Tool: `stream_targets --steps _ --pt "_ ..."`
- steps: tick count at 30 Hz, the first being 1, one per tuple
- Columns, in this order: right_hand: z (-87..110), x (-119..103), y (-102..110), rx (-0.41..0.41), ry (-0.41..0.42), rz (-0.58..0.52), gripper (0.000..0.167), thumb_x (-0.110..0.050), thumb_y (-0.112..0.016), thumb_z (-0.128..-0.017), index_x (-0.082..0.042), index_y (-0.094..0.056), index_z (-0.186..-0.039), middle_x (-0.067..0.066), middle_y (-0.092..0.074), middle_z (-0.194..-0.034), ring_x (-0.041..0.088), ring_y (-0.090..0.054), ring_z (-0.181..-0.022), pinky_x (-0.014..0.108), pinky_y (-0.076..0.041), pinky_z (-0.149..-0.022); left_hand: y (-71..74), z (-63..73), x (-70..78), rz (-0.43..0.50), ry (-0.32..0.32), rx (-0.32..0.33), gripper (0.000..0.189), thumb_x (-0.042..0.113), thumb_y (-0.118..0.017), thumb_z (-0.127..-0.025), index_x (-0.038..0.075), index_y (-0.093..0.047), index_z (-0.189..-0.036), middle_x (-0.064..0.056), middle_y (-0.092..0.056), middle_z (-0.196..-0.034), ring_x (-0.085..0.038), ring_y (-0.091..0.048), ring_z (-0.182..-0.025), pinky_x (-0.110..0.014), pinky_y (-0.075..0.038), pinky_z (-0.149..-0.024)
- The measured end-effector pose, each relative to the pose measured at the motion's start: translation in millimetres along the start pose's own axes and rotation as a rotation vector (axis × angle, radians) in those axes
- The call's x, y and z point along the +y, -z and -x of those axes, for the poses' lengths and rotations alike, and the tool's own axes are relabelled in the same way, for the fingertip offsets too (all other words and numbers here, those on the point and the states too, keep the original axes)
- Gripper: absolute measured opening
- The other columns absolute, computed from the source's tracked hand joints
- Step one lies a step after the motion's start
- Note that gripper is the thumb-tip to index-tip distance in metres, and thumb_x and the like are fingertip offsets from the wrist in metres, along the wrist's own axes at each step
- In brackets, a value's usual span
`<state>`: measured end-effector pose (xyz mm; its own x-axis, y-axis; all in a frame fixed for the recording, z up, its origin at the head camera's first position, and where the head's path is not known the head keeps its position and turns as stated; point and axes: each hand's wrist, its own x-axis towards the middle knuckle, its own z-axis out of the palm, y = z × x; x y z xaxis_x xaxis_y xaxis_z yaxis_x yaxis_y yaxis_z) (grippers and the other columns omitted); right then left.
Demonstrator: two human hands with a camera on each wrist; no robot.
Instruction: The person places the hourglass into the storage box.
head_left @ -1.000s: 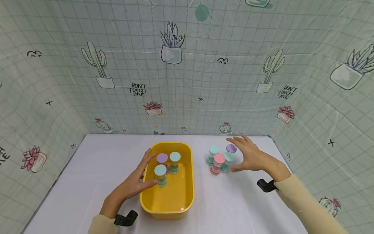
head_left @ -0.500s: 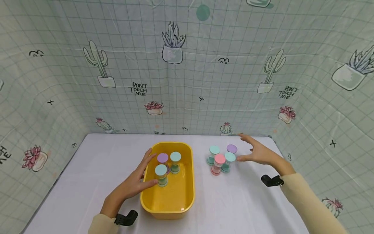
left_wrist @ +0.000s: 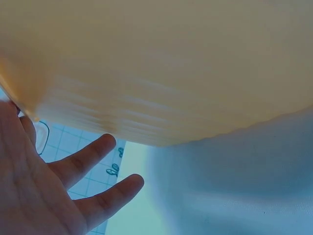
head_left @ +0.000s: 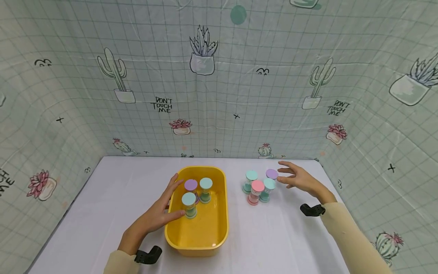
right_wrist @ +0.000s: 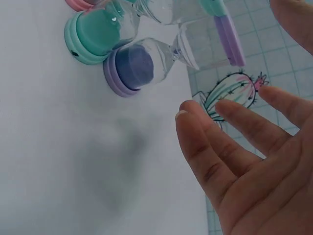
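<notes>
Yellow bin point(head_left: 202, 228): left grip point(head_left: 155, 217) unclenched at left rim point(head_left: 166, 234); right grip point(head_left: 302, 180) empty, beside purple hourglass point(head_left: 272, 174); surface point(head_left: 254, 236) separates bin, hourglass cluster point(head_left: 257, 186).

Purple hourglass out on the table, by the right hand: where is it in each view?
Head: purple hourglass right of centre, at the back right of its group, just left of the right hand.
Left wrist: not in it; the yellow box fills the top.
Right wrist: purple hourglass in the upper middle, slanted, beside a green hourglass.
Shared landmark: grid-patterned cloth, in all three.
</notes>
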<state>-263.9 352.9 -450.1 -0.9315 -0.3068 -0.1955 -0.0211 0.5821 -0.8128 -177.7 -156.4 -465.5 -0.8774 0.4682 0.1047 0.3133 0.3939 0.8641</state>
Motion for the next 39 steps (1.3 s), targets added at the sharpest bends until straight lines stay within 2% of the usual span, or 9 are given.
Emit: stream_targets --steps 6,11,21,27,32,37,39 --pt "-6.9 5 -5 -0.015 -0.015 -0.095 0.075 -0.030 -0.066 -0.101 -0.003 -0.029 -0.160 0.034 -0.041 -0.155 0.036 -0.071 -0.110 0.041 -0.060 -0.090 0.2 -1.7 2.0 -0.006 -0.015 -0.001 0.089 0.028 -0.072 -0.090 0.014 -0.024 -0.163 -0.015 0.006 -0.174 -0.055 -0.016 -0.153 -0.072 -0.046 -0.098" --pt "-10.4 8 -8 -0.014 -0.015 -0.127 0.072 -0.028 -0.067 -0.100 -0.002 -0.033 -0.158 0.033 -0.044 -0.152 0.028 -0.071 -0.103 0.038 -0.060 -0.089 -0.1 -3.5 2.5 -0.005 -0.023 0.004 0.091 0.033 -0.074 -0.089 0.013 -0.024 -0.163 -0.015 0.005 -0.174 -0.056 -0.018 -0.152 -0.073 -0.046 -0.098" --pt "-8.6 3 -14 -0.008 0.013 -0.145 0.063 -0.016 -0.064 -0.099 0.000 -0.039 -0.155 0.031 -0.044 -0.153 0.027 -0.066 -0.113 0.039 -0.059 -0.093 -1.4 -4.0 2.4 0.007 -0.007 0.001 0.093 0.037 -0.075 -0.087 0.015 -0.025 -0.163 -0.014 0.005 -0.174 -0.056 -0.017 -0.153 -0.073 -0.045 -0.099" --pt "-9.4 3 -19 -0.039 0.007 -0.160 0.063 -0.008 -0.062 -0.093 -0.003 -0.043 -0.154 0.028 -0.052 -0.146 0.021 -0.067 -0.107 0.035 -0.059 -0.091 -2.7 0.7 1.7 0.026 0.005 -0.008 0.093 0.032 -0.075 -0.087 0.014 -0.024 -0.163 -0.014 0.007 -0.174 -0.057 -0.015 -0.153 -0.074 -0.045 -0.098" --pt "-13.6 -1 -19 -0.038 0.028 -0.098 0.065 -0.006 -0.067 -0.088 -0.002 -0.048 -0.150 0.025 -0.057 -0.141 0.028 -0.063 -0.114 0.039 -0.058 -0.093 -2.2 1.5 2.0 0.018 -0.005 -0.001 0.093 0.032 -0.076 -0.088 0.013 -0.024 -0.163 -0.015 0.006 -0.174 -0.058 -0.015 -0.152 -0.073 -0.046 -0.097" --pt "-17.7 -8 -19 -0.001 0.013 0.062 0.065 -0.011 -0.073 -0.085 -0.005 -0.054 -0.147 0.020 -0.057 -0.146 0.042 -0.050 -0.135 0.057 -0.051 -0.103 -1.2 1.1 0.4 0.013 -0.028 0.013 0.093 0.032 -0.076 -0.088 0.013 -0.025 -0.163 -0.016 0.006 -0.174 -0.059 -0.018 -0.151 -0.071 -0.048 -0.096" --pt "-19.7 -11 -20 -0.001 0.017 0.122 0.064 -0.012 -0.074 -0.084 -0.004 -0.055 -0.145 0.021 -0.057 -0.145 0.045 -0.050 -0.135 0.061 -0.049 -0.104 -0.5 2.1 -0.8 0.015 -0.032 0.013 0.093 0.033 -0.076 -0.089 0.013 -0.024 -0.163 -0.017 0.006 -0.174 -0.059 -0.018 -0.151 -0.071 -0.048 -0.096"
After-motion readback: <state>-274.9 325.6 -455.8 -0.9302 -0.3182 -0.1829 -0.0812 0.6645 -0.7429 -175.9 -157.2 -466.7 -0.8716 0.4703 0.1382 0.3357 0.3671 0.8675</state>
